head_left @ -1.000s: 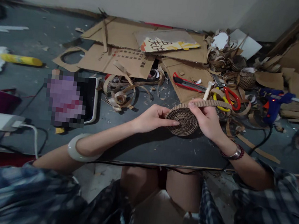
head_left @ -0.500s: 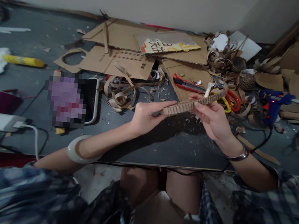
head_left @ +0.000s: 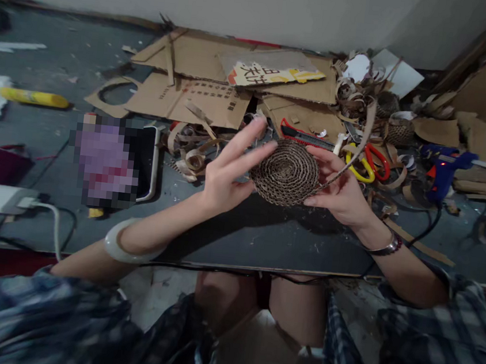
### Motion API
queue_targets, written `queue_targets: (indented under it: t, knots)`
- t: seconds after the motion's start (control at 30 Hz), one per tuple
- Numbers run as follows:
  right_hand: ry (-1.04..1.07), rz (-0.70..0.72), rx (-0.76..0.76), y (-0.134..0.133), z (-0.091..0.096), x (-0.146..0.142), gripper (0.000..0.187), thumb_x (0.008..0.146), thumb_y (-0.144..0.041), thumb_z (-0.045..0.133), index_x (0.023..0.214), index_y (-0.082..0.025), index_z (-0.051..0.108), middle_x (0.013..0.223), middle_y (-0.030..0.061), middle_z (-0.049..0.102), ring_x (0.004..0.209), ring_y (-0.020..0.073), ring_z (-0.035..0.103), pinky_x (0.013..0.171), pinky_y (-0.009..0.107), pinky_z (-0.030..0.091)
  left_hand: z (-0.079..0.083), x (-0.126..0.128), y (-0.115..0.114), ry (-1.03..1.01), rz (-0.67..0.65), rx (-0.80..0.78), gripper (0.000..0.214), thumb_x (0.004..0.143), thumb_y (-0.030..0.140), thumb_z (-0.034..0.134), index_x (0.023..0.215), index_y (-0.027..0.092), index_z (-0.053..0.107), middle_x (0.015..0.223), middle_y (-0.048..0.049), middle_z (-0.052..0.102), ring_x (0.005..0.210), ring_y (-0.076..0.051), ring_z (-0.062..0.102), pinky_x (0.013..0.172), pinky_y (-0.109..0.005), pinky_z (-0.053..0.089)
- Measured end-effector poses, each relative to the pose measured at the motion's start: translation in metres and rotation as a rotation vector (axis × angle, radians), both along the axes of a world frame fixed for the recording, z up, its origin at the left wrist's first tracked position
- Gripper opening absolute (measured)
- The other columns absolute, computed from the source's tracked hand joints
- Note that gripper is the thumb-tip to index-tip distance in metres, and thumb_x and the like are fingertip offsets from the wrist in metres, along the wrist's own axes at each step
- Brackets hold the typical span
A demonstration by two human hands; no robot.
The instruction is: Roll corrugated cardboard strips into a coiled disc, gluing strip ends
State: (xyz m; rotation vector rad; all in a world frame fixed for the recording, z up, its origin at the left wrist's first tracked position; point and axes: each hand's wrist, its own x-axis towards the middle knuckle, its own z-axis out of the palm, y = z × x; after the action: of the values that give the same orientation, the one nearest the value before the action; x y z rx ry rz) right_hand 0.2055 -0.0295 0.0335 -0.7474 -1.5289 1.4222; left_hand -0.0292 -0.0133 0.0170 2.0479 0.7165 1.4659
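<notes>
A tightly wound coil of corrugated cardboard strip (head_left: 286, 172) is held up above the table, its round spiral face turned toward me. My right hand (head_left: 340, 189) grips its right rim between thumb and fingers. From that side a loose end of the strip (head_left: 364, 134) curves upward. My left hand (head_left: 230, 175) lightly holds the left rim, with two fingers stretched along the upper edge and the thumb lower down, partly hidden. Just behind the coil lie a red and black utility knife (head_left: 306, 136) and scissors (head_left: 369, 163) with red and yellow handles.
A blue glue gun (head_left: 446, 171) with a lit red light lies at right, its cord running toward the table edge. Cardboard sheets (head_left: 191, 98) and curled strips (head_left: 196, 154) cover the back. At left are a phone (head_left: 151, 164), a yellow tube (head_left: 32, 97) and a white charger (head_left: 0, 198).
The coil has turned from edge-on to face-on toward me. The left fingers have spread, and the strip's loose end now stands up at right.
</notes>
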Motion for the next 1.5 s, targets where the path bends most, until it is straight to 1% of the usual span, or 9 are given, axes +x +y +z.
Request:
queue_targets:
  t: [0.07,0.2,0.3,0.47,0.63,0.83,1.13,1.37,1.5]
  knots:
    - [-0.039,-0.071,0.125,0.001,-0.003,-0.001,0.073,0.057,-0.029,0.086,0.122,-0.029,0.052,0.128,0.0018,0.058,0.119,0.0214,0.055,0.097,0.037,0.053,-0.002,0.003,0.007,-0.148,-0.073,-0.176,0.075,0.072,0.024,0.076,0.138,0.03,0.04,0.154,-0.0012,0.028,0.14,-0.029,0.029,0.116,-0.042,0.028]
    - [-0.123,-0.178,0.264,-0.001,-0.008,-0.003,0.071,0.061,-0.03,0.084,0.123,-0.029,0.051,0.131,0.003,0.056,0.12,0.0241,0.055,0.097,0.042,0.054,-0.001,0.004,0.011,-0.333,-0.375,-0.927,0.04,0.079,0.044,0.061,0.109,0.017,0.061,0.121,-0.0089,0.063,0.12,-0.03,0.055,0.096,-0.043,0.05]
    - [-0.121,-0.169,0.317,-0.004,-0.012,-0.006,0.065,0.064,-0.027,0.082,0.122,-0.031,0.053,0.131,0.0013,0.055,0.123,0.0235,0.053,0.101,0.042,0.051,0.001,0.009,0.002,-0.414,-0.471,-1.158,0.049,0.077,0.055,0.059,0.105,0.015,0.061,0.108,-0.0112,0.068,0.108,-0.032,0.062,0.088,-0.047,0.053]
    - [-0.134,-0.123,0.274,-0.002,-0.016,-0.007,0.066,0.064,-0.026,0.082,0.124,-0.029,0.054,0.134,0.002,0.054,0.127,0.0222,0.049,0.103,0.039,0.049,0.001,0.021,-0.01,-0.242,-0.339,-1.014,0.057,0.054,0.02,0.086,0.105,0.012,0.06,0.107,-0.0106,0.069,0.102,-0.027,0.064,0.093,-0.041,0.052]
    - [-0.067,0.013,0.165,0.011,-0.009,0.004,0.06,0.063,-0.024,0.083,0.117,-0.029,0.058,0.139,0.0012,0.05,0.135,0.0219,0.041,0.111,0.04,0.039,-0.001,0.019,-0.006,-0.153,-0.266,-0.983,0.059,0.057,0.024,0.085,0.108,0.01,0.06,0.112,-0.014,0.067,0.104,-0.029,0.064,0.09,-0.041,0.054]
    - [-0.009,0.185,0.001,0.02,0.001,0.019,0.08,0.061,-0.019,0.083,0.13,-0.039,0.047,0.146,0.0001,0.042,0.13,0.022,0.046,0.101,0.041,0.048,0.005,0.016,-0.007,-0.037,-0.378,-0.918,0.06,0.057,0.022,0.084,0.11,0.009,0.06,0.109,-0.0127,0.069,0.108,-0.027,0.062,0.101,-0.043,0.047]
    - [-0.011,0.154,-0.018,0.016,0.008,0.021,0.037,0.067,-0.027,0.079,0.102,-0.026,0.067,0.133,0.0038,0.053,0.127,0.0211,0.047,0.096,0.034,0.05,0.011,0.017,-0.007,0.075,-0.328,-0.818,0.067,0.058,0.021,0.082,0.118,0.008,0.055,0.118,-0.014,0.065,0.114,-0.027,0.06,0.106,-0.045,0.042]
    - [-0.078,0.225,-0.007,0.022,0.01,0.032,0.03,0.061,-0.026,0.083,0.087,-0.019,0.068,0.112,0.0027,0.054,0.069,0.0052,0.054,0.065,0.022,0.049,0.009,0.016,-0.005,0.016,-0.313,-0.889,0.061,0.057,0.02,0.083,0.112,0.008,0.059,0.113,-0.0128,0.068,0.111,-0.026,0.061,0.103,-0.042,0.045]
    - [-0.119,0.325,-0.036,0.025,0.016,0.041,0.03,0.06,-0.019,0.084,0.085,-0.018,0.068,0.117,0.0047,0.053,0.065,0.0041,0.052,0.058,0.022,0.047,0.006,0.014,-0.004,-0.005,-0.296,-0.911,0.059,0.056,0.021,0.084,0.109,0.008,0.061,0.109,-0.0115,0.069,0.109,-0.026,0.062,0.103,-0.042,0.046]
